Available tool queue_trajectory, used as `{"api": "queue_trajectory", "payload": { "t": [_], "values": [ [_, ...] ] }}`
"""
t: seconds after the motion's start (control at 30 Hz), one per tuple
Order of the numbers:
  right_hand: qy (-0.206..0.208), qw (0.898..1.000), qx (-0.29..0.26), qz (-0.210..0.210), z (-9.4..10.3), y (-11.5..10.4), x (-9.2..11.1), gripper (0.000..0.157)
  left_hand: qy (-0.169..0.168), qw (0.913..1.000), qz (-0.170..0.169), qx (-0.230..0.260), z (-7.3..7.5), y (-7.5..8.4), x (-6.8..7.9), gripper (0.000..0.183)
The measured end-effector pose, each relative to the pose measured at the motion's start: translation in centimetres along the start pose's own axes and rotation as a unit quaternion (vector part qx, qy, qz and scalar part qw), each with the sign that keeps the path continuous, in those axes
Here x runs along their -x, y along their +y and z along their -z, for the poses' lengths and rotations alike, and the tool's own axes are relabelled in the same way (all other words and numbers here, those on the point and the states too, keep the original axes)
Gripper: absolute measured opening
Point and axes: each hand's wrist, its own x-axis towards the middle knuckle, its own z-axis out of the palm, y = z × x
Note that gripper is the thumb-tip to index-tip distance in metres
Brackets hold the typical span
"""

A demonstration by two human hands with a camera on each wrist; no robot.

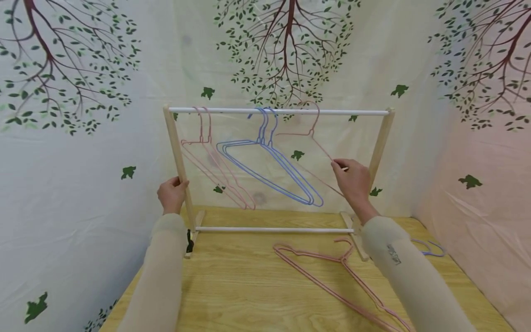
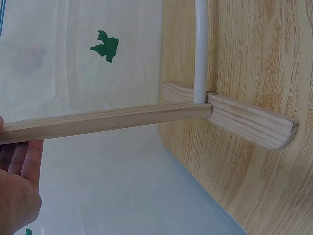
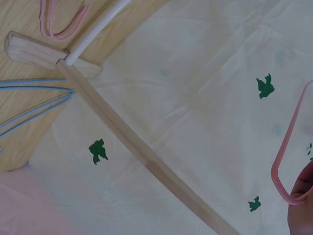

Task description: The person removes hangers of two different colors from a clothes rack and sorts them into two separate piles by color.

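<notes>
A small clothes rack has a white top rail [image 1: 352, 112] between two wooden uprights. My left hand [image 1: 171, 196] grips the left upright [image 1: 177, 147]; the left wrist view shows its fingers against the wood [image 2: 98, 122]. With the right hand [image 1: 353, 182] I pinch the sloping side of a pink hanger [image 1: 321, 146]. Its hook reaches over the rail near the right end; whether it bears weight there I cannot tell. One bent corner of this hanger [image 3: 281, 171] lies at my fingers in the right wrist view. Blue hangers [image 1: 269, 173] hang mid-rail, with pink hangers [image 1: 207, 159] to their left.
On the wooden table [image 1: 232, 286], pink hangers [image 1: 315, 272] lie in front of the rack, apparently stacked. Blue hangers [image 1: 433, 249] lie at the right, partly behind my sleeve. A white lower bar [image 1: 274, 229] joins the rack's feet. Printed cloth [image 1: 103, 184] hangs behind.
</notes>
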Motion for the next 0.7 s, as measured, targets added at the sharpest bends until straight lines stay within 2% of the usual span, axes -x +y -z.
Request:
{"api": "queue_trajectory", "payload": {
  "t": [0.07, 0.2, 0.3, 0.37, 0.7],
  "values": [
    [0.004, 1.0, -0.008, -0.005, 0.6, 0.5, 0.2, 0.019, 0.003, 1.0, 0.001, -0.002, 0.1, 0.0, 0.5, 0.034],
    [0.032, 0.999, -0.029, 0.011, 1.9, 1.5, 0.6, 0.016, 0.011, 0.9999, 0.003, -0.001, 0.2, 0.2, 1.5, 0.033],
    [0.055, 0.998, -0.035, 0.016, 2.4, 2.0, 0.7, 0.013, 0.012, 0.9999, 0.001, -0.006, 0.2, 0.2, 1.7, 0.033],
    [0.062, 0.997, -0.041, 0.005, 2.7, 2.4, 0.7, 0.013, 0.013, 0.9999, 0.0, -0.007, 0.3, 0.1, 1.8, 0.033],
    [0.075, 0.995, -0.067, 0.008, 4.7, 3.5, 1.5, 0.012, 0.021, 0.9997, -0.002, -0.01, 0.4, 0.3, 2.4, 0.032]
  ]
}}
